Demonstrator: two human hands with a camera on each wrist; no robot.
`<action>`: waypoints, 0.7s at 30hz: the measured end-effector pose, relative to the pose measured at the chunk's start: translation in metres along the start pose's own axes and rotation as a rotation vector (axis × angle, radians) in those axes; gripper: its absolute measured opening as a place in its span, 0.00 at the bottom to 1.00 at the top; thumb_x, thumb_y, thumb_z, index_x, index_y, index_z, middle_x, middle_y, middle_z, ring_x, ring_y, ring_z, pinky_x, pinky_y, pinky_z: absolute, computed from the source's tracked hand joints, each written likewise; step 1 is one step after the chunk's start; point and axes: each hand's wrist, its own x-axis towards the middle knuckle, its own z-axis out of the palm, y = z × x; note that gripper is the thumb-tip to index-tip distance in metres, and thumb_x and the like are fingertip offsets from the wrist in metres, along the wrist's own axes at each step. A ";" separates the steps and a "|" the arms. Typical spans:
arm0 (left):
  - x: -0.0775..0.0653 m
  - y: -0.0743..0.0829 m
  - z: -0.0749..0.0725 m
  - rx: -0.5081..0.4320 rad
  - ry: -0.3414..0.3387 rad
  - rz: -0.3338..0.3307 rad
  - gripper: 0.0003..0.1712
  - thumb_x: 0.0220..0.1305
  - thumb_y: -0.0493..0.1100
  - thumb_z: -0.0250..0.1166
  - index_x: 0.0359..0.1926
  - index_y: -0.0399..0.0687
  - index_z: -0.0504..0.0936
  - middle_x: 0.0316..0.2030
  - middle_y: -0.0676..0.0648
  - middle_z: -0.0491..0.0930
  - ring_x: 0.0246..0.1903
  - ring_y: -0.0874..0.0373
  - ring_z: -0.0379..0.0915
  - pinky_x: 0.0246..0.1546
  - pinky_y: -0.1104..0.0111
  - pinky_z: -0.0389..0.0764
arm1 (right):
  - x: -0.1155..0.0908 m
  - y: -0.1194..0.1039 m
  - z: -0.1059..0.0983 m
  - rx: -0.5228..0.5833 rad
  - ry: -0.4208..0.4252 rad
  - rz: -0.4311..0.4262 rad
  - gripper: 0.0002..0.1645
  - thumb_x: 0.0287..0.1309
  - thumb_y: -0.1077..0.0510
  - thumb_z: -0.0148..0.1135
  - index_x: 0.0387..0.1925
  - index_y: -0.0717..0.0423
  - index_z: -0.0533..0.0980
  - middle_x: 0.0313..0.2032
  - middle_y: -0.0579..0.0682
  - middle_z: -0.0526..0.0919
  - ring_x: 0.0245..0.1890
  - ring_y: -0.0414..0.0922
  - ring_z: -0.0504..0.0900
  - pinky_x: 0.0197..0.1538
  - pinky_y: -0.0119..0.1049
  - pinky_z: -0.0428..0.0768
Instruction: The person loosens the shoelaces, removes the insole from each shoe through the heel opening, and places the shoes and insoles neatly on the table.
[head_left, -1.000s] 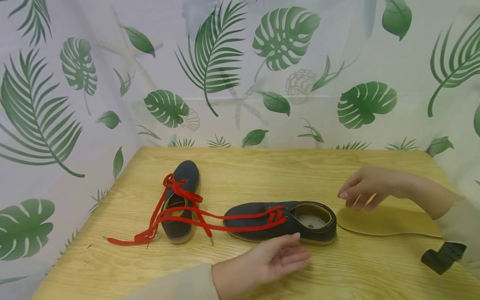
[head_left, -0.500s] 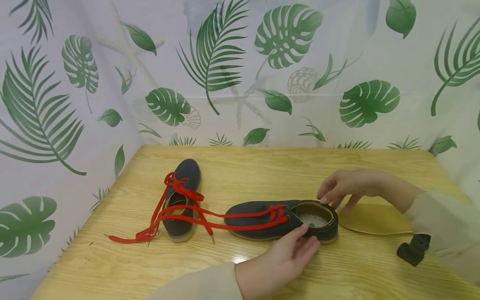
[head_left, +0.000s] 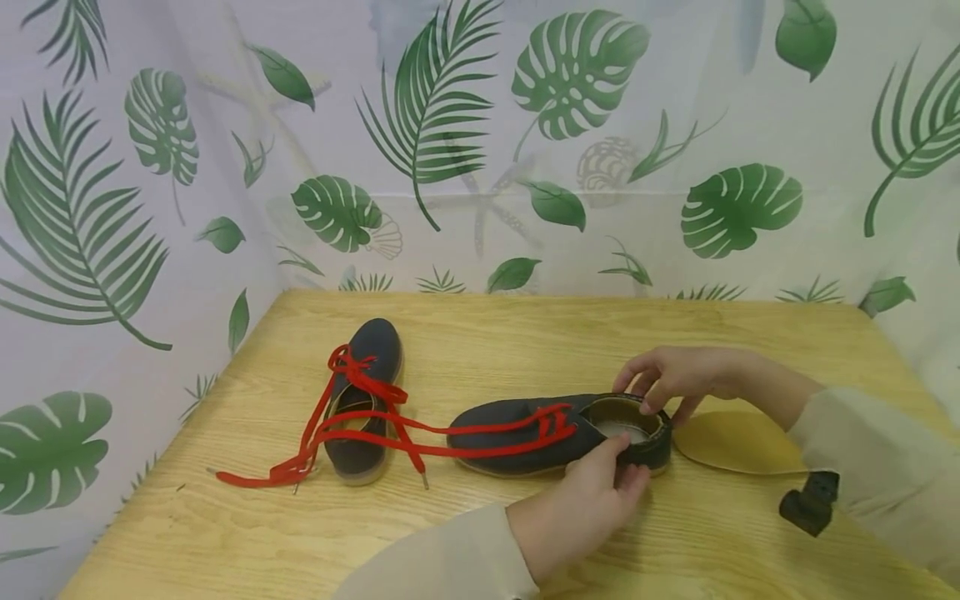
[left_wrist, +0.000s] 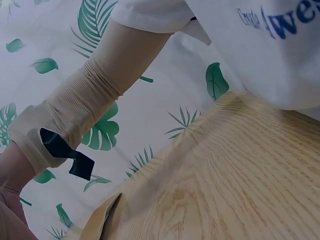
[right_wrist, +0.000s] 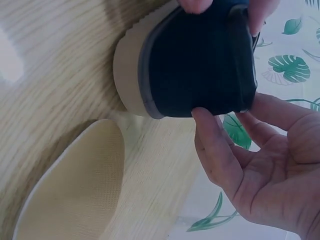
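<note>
A dark navy shoe (head_left: 498, 412) with red laces lies lengthwise on the table, its toe to the left. My left hand (head_left: 577, 512) grips its near side, the thumb over the collar rim and the fingers outside. At the heel, my right hand (head_left: 686, 379) pinches the far collar, with thumb and fingertips on the rim. The right wrist view shows the shoe's heel (right_wrist: 200, 65) between the right hand (right_wrist: 275, 170) and the left fingertips (right_wrist: 197, 4). A tan insole (head_left: 738, 446) lies behind the heel, partly hidden by the right sleeve.
A second navy shoe (head_left: 377, 346) stands at the left, toe pointing away. Loose red laces (head_left: 420, 427) stretch from the gripped shoe across it. A leaf-print cloth (head_left: 465, 142) hangs behind the wooden table (head_left: 487, 333). A black mount (head_left: 810, 504) sits at the right wrist.
Both hands have come to the shoe: the right moved left from above the insole to the heel collar, the left moved right onto the near side. The shoe's heel end has shifted slightly.
</note>
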 end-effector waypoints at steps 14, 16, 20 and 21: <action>0.003 0.003 0.011 0.000 0.057 0.149 0.43 0.59 0.29 0.61 0.67 0.30 0.44 0.64 0.28 0.47 0.64 0.37 0.49 0.61 0.57 0.68 | 0.007 0.002 0.001 0.061 0.065 0.008 0.29 0.56 0.67 0.59 0.60 0.64 0.65 0.54 0.62 0.70 0.42 0.48 0.76 0.43 0.46 0.81; 0.002 0.003 0.015 0.028 0.079 0.158 0.41 0.58 0.28 0.62 0.66 0.30 0.48 0.65 0.29 0.47 0.63 0.36 0.51 0.60 0.57 0.70 | 0.008 0.003 0.001 0.074 0.074 0.017 0.29 0.56 0.67 0.59 0.60 0.63 0.66 0.55 0.62 0.70 0.43 0.49 0.75 0.43 0.47 0.81; 0.001 0.001 0.021 0.104 0.145 0.190 0.36 0.55 0.28 0.63 0.63 0.28 0.56 0.63 0.30 0.50 0.58 0.37 0.54 0.53 0.58 0.74 | 0.009 0.004 0.002 0.111 0.083 0.025 0.28 0.55 0.68 0.60 0.59 0.63 0.67 0.53 0.61 0.71 0.43 0.50 0.75 0.42 0.46 0.80; 0.002 0.001 0.021 0.118 0.157 0.204 0.35 0.54 0.28 0.63 0.61 0.27 0.58 0.62 0.30 0.52 0.57 0.37 0.56 0.51 0.58 0.74 | 0.009 0.004 0.002 0.121 0.084 0.024 0.28 0.55 0.68 0.60 0.59 0.63 0.67 0.53 0.61 0.71 0.42 0.50 0.75 0.42 0.46 0.80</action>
